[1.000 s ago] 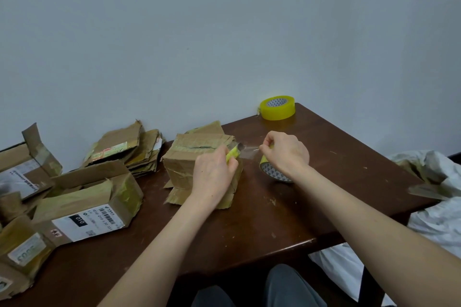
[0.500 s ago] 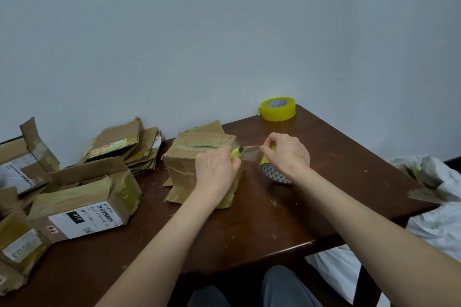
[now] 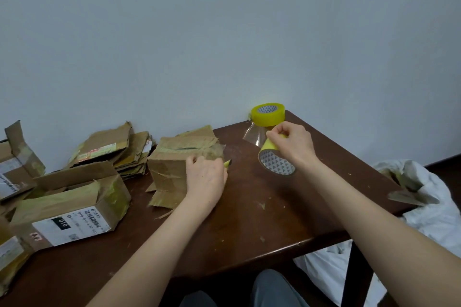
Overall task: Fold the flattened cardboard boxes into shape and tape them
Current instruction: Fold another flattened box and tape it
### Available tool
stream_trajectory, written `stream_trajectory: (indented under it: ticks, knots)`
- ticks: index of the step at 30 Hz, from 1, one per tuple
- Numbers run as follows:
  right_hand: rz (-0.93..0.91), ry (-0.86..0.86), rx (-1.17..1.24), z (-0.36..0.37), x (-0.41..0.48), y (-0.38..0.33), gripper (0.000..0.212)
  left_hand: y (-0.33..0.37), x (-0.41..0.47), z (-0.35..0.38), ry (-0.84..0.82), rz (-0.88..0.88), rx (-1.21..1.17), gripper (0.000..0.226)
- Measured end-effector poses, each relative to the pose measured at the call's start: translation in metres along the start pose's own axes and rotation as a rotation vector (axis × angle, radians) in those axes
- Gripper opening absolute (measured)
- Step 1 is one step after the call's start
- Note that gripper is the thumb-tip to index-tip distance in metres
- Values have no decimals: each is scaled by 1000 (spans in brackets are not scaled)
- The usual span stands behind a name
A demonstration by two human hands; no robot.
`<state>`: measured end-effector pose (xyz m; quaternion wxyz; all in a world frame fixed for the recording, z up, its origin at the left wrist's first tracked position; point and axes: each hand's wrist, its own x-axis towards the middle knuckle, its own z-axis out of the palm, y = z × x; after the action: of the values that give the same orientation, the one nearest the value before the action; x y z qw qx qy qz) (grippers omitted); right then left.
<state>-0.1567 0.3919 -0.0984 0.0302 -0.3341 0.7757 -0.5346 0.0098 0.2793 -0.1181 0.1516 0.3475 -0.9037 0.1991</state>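
Observation:
A folded-up brown cardboard box (image 3: 169, 169) stands at the middle of the dark wooden table (image 3: 249, 219), with tape along its top seam. My left hand (image 3: 205, 177) rests against the box's right side and grips a small yellow cutter (image 3: 227, 163), whose tip pokes out to the right. My right hand (image 3: 290, 143) holds a yellow tape roll (image 3: 275, 163) tilted above the table, right of the box. A loose clear strip of tape (image 3: 253, 136) hangs from the roll toward the back.
A second yellow tape roll (image 3: 268, 114) lies at the table's far edge by the wall. Flattened boxes (image 3: 109, 148) are stacked behind the box. Formed boxes with labels (image 3: 69, 204) crowd the left side. A white bag (image 3: 421, 209) with cardboard scraps lies right of the table.
The tape between box and roll has been cut. My right hand has pulled the roll up and away to the right, with a free strip trailing. My left hand dropped a little beside the box.

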Motion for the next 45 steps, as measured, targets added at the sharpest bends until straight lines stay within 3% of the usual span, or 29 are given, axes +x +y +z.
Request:
stream_trajectory:
  ticks: [4, 6, 9, 11, 15, 16, 20, 23, 26, 29, 31, 34, 40, 42, 45]
  knots:
    - [4, 40, 77, 2, 2, 6, 13, 23, -8, 6, 309, 167, -32, 13]
    - [5, 68, 81, 2, 6, 8, 13, 36, -9, 11, 244, 149, -172, 13]
    - [21, 83, 75, 1, 10, 12, 13, 51, -13, 29, -29, 71, -243, 26]
    - [22, 98, 61, 0, 13, 17, 13, 54, -10, 35, -60, 115, -284, 29]
    - [2, 132, -1, -3, 17, 27, 14, 60, 27, 6, 471, 181, -463, 23]
    - [-5, 135, -11, -2, 17, 29, 14, 62, 38, -6, 504, 154, -514, 24]
    - [-40, 134, -25, -1, 15, 33, 14, 67, 74, -22, 167, 31, -553, 37]
    - [-67, 119, -50, -3, 14, 36, 13, 71, 82, -19, -32, -93, -840, 28]
    - [-100, 117, -68, -7, 14, 38, 13, 78, 82, -17, -71, -160, -1044, 11]
    - [-154, 74, -58, -8, 13, 42, 10, 82, 83, -15, -33, -216, -1139, 10]
    - [-149, 29, 26, -7, 12, 43, 30, 84, 87, -14, -19, -230, -1197, 10]
    - [-73, -3, 123, -11, 14, 43, 64, 82, 88, -14, 18, -181, -1124, 13]
    - [-150, -31, -299, -10, 12, 37, 28, 63, 77, -13, 91, 59, -544, 41]
    - [-107, -101, -521, -14, 9, 43, 25, 41, 79, -19, 84, 13, -503, 54]
    - [-80, -266, -766, -11, 4, 40, 29, -20, 82, -26, 160, -104, -550, 48]
